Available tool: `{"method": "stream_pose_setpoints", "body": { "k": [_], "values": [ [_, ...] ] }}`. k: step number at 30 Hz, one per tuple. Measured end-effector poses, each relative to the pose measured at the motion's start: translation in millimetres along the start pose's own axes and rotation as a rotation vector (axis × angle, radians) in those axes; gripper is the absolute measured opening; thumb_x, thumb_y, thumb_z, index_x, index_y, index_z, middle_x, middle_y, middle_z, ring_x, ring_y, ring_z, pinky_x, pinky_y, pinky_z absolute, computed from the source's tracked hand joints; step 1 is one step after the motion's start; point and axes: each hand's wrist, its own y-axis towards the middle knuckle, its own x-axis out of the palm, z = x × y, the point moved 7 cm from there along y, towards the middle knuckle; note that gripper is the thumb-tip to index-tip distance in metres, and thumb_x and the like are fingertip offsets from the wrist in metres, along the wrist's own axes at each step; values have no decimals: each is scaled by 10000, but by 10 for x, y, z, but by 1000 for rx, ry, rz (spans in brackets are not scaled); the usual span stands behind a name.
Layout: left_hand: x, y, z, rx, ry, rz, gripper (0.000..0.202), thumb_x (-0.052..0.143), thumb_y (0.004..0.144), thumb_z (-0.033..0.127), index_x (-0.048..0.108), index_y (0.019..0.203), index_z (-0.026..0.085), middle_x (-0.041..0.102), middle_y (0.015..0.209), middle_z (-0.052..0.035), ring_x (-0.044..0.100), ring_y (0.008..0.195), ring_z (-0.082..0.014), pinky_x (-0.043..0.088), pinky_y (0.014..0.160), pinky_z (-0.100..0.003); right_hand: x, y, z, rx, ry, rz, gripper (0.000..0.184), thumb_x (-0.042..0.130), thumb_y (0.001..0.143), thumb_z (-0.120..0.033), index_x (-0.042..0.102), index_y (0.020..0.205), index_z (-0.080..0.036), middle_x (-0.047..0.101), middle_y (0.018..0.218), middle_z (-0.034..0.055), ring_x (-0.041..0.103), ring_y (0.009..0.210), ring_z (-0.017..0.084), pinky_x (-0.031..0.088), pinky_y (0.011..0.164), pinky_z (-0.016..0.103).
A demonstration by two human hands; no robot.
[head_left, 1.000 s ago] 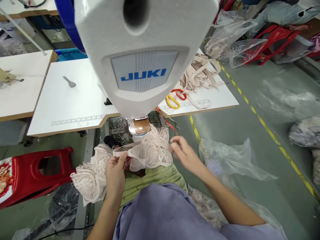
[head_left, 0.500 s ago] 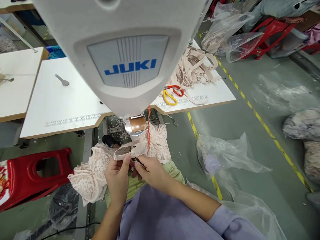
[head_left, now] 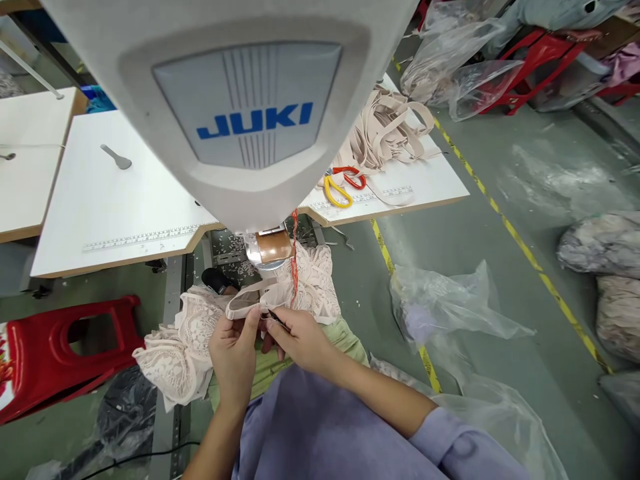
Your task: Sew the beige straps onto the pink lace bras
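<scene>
Just below the sewing machine head [head_left: 260, 200], my left hand [head_left: 234, 353] pinches a pale beige bra strap [head_left: 240, 311] between thumb and fingers. The strap loops up and away from the fingertips. My right hand [head_left: 304, 341] is closed around a small black pointed tool [head_left: 279, 321], its tip at the strap beside my left thumb; its exact kind is unclear. Beige lace bras lie across my lap, one lace bra [head_left: 173, 363] on the left and more lace [head_left: 320, 287] on the right. The lower fingers of both hands are partly hidden.
The white worktable [head_left: 125, 207] spans the front. On its right part lie red-and-yellow-handled scissors [head_left: 345, 187] and a heap of beige straps [head_left: 385, 130]. A red stool [head_left: 95, 347] stands at left. Plastic bags [head_left: 440, 300] lie on the floor at right.
The view has shifted slightly, so the machine head looks larger. Both hands keep their grips at the strap; the black tool is tilted a little differently and shows more.
</scene>
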Motion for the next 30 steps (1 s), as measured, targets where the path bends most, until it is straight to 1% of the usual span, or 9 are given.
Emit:
{"method": "stream_pose_setpoints", "body": {
  "k": [4,10,12,16,19,22,24,28,30],
  "values": [
    [13,8,-31,30,-29,-11,257,703,835,433,694,914,189,698,722,8,609,622,-121,495,535,-206,6,15,40,14,104,8,295,428,1016,-348,553,796,-195,649,648,-25,539,457,76,410,490,189],
    [17,-1,-101,49,-49,-13,242,736,815,403,719,921,186,748,814,-19,680,756,-157,545,705,-251,48,20,90,40,356,23,330,464,994,-425,559,796,-179,627,622,-26,473,406,54,346,404,166],
    [32,-15,-151,29,-67,-35,247,757,797,394,725,916,179,758,834,-30,692,768,-167,554,720,-262,-61,25,86,45,413,101,322,481,983,-438,565,808,-181,605,591,-36,445,385,54,315,372,166],
    [64,-28,-301,-48,-143,-70,276,757,793,405,727,927,166,761,827,-41,701,752,-174,578,710,-282,-516,-1,27,4,516,386,280,453,982,-445,534,853,-210,540,562,-69,373,356,66,290,340,188],
    [60,-10,-365,-94,-207,-45,299,727,817,423,711,971,167,767,882,-51,713,785,-180,593,734,-307,-663,-26,-107,-64,278,401,188,532,935,-356,533,815,-211,551,635,-51,431,453,81,351,425,205],
    [69,-4,-320,-102,-221,-40,307,731,816,421,714,982,163,773,906,-60,718,803,-185,597,747,-312,-522,-47,-253,-187,-183,319,116,612,864,-239,570,763,-198,552,702,-25,502,618,112,385,565,230],
    [68,-16,-254,-87,-202,-33,293,735,815,417,724,969,168,774,903,-51,718,803,-181,594,754,-302,-388,-62,-290,-264,-385,311,102,597,881,-232,598,786,-194,565,731,-11,519,654,124,383,597,244],
    [58,-48,-159,-49,-136,-15,268,740,811,409,741,956,184,774,882,-31,717,796,-176,581,747,-282,-232,-42,-269,-330,-572,320,84,563,918,-225,633,886,-191,636,811,15,580,693,137,389,606,250],
    [60,-52,-153,-40,-106,-10,264,740,811,406,745,964,190,775,871,-26,711,790,-171,571,733,-270,-220,-24,-252,-327,-663,327,105,550,928,-224,630,867,-192,644,801,18,593,704,148,375,599,260]
  ]
}}
